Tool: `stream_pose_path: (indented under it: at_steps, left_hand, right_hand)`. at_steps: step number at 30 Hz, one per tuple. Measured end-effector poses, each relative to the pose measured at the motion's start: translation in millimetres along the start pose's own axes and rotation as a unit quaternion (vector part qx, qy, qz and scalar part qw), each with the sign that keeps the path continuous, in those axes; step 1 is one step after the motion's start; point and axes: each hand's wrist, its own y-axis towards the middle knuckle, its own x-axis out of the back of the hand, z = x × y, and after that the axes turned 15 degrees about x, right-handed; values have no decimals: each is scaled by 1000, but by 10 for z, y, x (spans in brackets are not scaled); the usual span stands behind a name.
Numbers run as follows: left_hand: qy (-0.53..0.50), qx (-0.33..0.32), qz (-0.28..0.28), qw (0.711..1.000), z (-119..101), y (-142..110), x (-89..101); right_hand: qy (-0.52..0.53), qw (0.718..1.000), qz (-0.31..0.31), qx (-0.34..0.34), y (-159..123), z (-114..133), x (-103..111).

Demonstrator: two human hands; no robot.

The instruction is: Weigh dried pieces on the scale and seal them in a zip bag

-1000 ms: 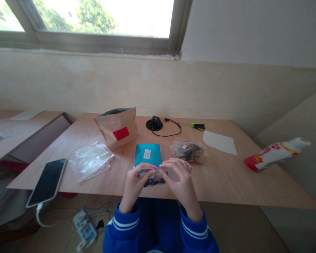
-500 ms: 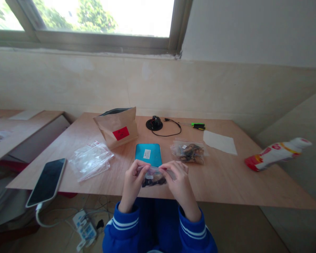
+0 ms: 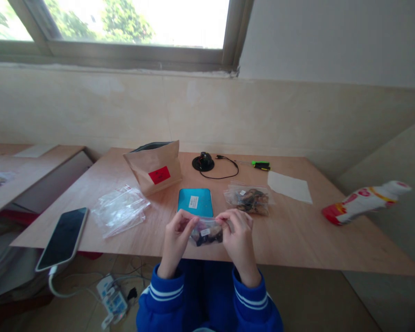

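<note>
Between my hands, at the table's front edge, is a small clear zip bag (image 3: 207, 232) with dark and brown dried pieces inside and a white label on its front. My left hand (image 3: 178, 230) pinches the bag's upper left corner between thumb and fingers. At the upper right corner, my right hand (image 3: 235, 229) pinches the same top edge. Just behind the bag lies a flat turquoise scale-like device (image 3: 194, 201) with a white sticker, its near edge partly covered. A second filled zip bag (image 3: 251, 199) rests beyond my right hand.
A brown paper pouch (image 3: 155, 168) with a red label stands open at back left. Flat clear bags (image 3: 120, 211) and a phone (image 3: 62, 238) on a cable lie left. A black round-based device (image 3: 203, 162), screwdrivers (image 3: 261, 165), white paper (image 3: 289, 186) and a bottle (image 3: 363, 202) are behind and right.
My right hand has shifted slightly right along the bag's top edge, so the hands are farther apart. More of the bag's front and its label shows. Both hands still grip it.
</note>
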Motion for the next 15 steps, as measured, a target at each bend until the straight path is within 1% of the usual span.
stream_pose_path:
  at_steps: [4,6,10,15]
  left_hand:
    - [-17,3,-44,999,19,4,-32]
    - [-22,5,-58,998,31,9,-35]
    - [-8,-1,-62,998,34,6,-26]
    - [13,-26,-62,998,19,-9,-44]
  right_hand:
    - [49,998,43,-1,20,31,19]
    - [68,996,51,2,34,51,20]
    - [83,996,28,14,44,75,-4]
    - [55,998,-6,4,16,76,-34]
